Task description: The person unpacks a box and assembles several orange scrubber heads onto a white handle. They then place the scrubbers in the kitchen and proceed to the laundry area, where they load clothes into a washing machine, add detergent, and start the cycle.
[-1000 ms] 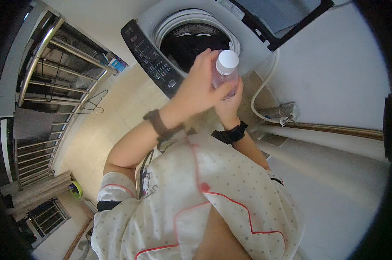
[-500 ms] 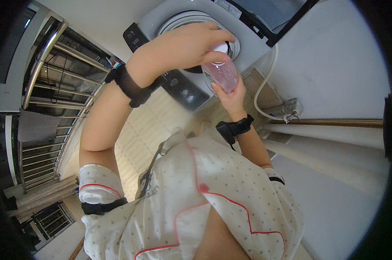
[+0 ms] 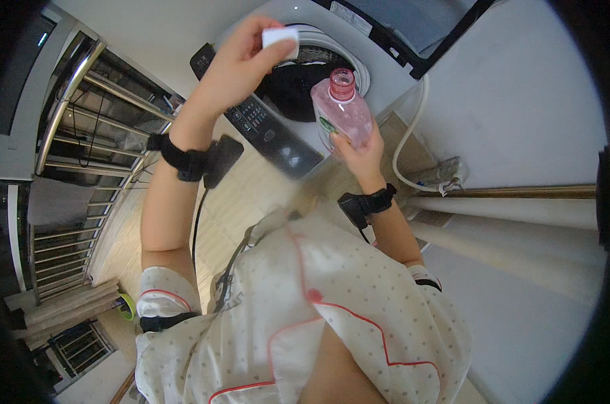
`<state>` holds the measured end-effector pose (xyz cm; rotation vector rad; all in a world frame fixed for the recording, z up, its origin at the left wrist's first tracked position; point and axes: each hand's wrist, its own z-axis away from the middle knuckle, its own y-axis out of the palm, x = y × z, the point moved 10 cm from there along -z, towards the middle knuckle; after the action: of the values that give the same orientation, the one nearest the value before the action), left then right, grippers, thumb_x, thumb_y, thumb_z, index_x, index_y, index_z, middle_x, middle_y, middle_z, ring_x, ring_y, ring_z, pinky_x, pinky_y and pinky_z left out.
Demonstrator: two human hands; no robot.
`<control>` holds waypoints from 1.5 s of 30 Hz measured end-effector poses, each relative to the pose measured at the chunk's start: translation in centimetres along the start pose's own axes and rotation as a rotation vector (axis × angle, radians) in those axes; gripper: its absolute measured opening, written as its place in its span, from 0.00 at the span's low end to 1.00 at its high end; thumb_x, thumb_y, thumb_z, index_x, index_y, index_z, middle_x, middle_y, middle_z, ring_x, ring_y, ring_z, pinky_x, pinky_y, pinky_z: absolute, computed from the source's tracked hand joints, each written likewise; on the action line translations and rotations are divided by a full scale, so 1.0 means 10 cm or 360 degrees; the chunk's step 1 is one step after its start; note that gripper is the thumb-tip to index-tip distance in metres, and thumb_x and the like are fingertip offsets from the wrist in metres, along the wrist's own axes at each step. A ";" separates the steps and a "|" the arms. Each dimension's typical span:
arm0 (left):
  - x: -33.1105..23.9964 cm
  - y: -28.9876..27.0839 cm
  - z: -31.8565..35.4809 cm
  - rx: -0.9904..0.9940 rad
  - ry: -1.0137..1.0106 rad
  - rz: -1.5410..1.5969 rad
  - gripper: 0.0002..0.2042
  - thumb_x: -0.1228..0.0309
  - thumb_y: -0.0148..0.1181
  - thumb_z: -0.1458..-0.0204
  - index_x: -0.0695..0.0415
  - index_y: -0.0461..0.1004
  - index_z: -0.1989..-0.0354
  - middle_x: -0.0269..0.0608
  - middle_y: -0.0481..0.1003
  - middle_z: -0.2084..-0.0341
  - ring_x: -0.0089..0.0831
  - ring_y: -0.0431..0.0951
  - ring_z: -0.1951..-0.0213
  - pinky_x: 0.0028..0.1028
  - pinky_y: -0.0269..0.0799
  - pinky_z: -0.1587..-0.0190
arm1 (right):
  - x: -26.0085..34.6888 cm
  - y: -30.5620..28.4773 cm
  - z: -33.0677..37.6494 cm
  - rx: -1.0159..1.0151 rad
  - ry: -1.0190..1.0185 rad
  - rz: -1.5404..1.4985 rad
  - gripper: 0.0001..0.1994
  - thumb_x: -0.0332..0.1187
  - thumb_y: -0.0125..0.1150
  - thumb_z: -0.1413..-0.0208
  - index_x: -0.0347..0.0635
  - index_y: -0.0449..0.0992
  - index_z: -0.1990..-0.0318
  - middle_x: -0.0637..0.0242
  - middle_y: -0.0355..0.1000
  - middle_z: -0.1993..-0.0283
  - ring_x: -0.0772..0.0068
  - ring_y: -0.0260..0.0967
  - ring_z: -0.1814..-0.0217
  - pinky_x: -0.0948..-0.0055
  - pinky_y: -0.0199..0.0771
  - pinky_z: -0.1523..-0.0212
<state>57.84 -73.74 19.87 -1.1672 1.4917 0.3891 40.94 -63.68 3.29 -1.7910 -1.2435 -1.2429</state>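
Above the open washer drum, left fingers pinching white cap, right fingers around uncapped pink bottle.

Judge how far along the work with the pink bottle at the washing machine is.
Done: the white cap is off, held up in the left hand. In hand: the right hand holds the open pink bottle upright near the washing machine, over its open drum. Left: nothing is pouring yet.
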 end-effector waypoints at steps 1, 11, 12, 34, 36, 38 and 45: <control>0.14 -0.03 0.07 -0.0018 -0.0070 0.0099 0.13 0.67 0.57 0.49 0.58 0.64 0.60 0.32 0.71 0.68 0.19 0.69 0.66 0.19 0.65 0.63 | -0.02 -0.01 0.01 -0.0025 0.0034 -0.0107 0.29 0.28 0.68 0.62 0.32 0.64 0.50 0.58 0.69 0.54 0.70 0.67 0.53 0.72 0.66 0.52; 1.23 -0.10 0.70 -0.0402 -0.0291 0.0481 0.23 0.77 0.62 0.56 0.60 0.61 0.51 0.37 0.72 0.62 0.22 0.71 0.61 0.22 0.68 0.59 | -0.03 -0.48 -0.44 0.0217 0.0645 0.0597 0.24 0.30 0.68 0.61 0.36 0.69 0.53 0.65 0.71 0.58 0.74 0.67 0.57 0.73 0.69 0.58; 1.32 -0.10 0.76 -0.0441 -0.0303 0.0481 0.23 0.77 0.62 0.56 0.60 0.61 0.51 0.38 0.72 0.61 0.22 0.71 0.61 0.22 0.68 0.59 | 0.03 -0.51 -0.55 0.0235 0.0564 0.0702 0.24 0.29 0.68 0.61 0.37 0.69 0.53 0.65 0.71 0.58 0.75 0.67 0.57 0.73 0.69 0.58; 1.96 -0.28 1.47 -0.0792 -0.0557 0.0486 0.18 0.79 0.58 0.53 0.58 0.65 0.52 0.35 0.71 0.60 0.23 0.71 0.59 0.22 0.67 0.55 | -0.12 -0.55 -1.52 0.0884 0.0416 0.1129 0.21 0.34 0.68 0.64 0.39 0.73 0.58 0.63 0.72 0.63 0.70 0.69 0.61 0.73 0.67 0.59; 1.98 -0.28 1.48 -0.0797 -0.0550 0.0510 0.18 0.79 0.58 0.53 0.58 0.65 0.52 0.35 0.71 0.60 0.23 0.71 0.59 0.22 0.67 0.55 | -0.12 -0.51 -1.54 0.0903 0.0445 0.1134 0.21 0.34 0.68 0.64 0.39 0.73 0.59 0.63 0.72 0.64 0.70 0.69 0.61 0.73 0.67 0.59; 1.98 -0.28 1.49 -0.0788 -0.0555 0.0483 0.18 0.79 0.58 0.53 0.58 0.65 0.52 0.35 0.71 0.60 0.23 0.71 0.59 0.22 0.67 0.55 | -0.13 -0.51 -1.55 0.0898 0.0481 0.1177 0.21 0.34 0.68 0.64 0.39 0.73 0.59 0.64 0.72 0.65 0.71 0.69 0.62 0.74 0.67 0.59; 1.98 -0.28 1.50 -0.0784 -0.0594 0.0476 0.18 0.79 0.58 0.53 0.58 0.65 0.52 0.35 0.71 0.60 0.23 0.71 0.58 0.23 0.67 0.55 | -0.22 -0.52 -1.63 0.0948 0.0515 0.1178 0.18 0.25 0.64 0.60 0.37 0.70 0.57 0.68 0.72 0.61 0.76 0.68 0.61 0.76 0.67 0.58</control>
<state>71.22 -72.19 -1.20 -1.1615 1.2705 1.1659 30.19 -76.63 7.09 -1.3334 -0.5743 -0.6073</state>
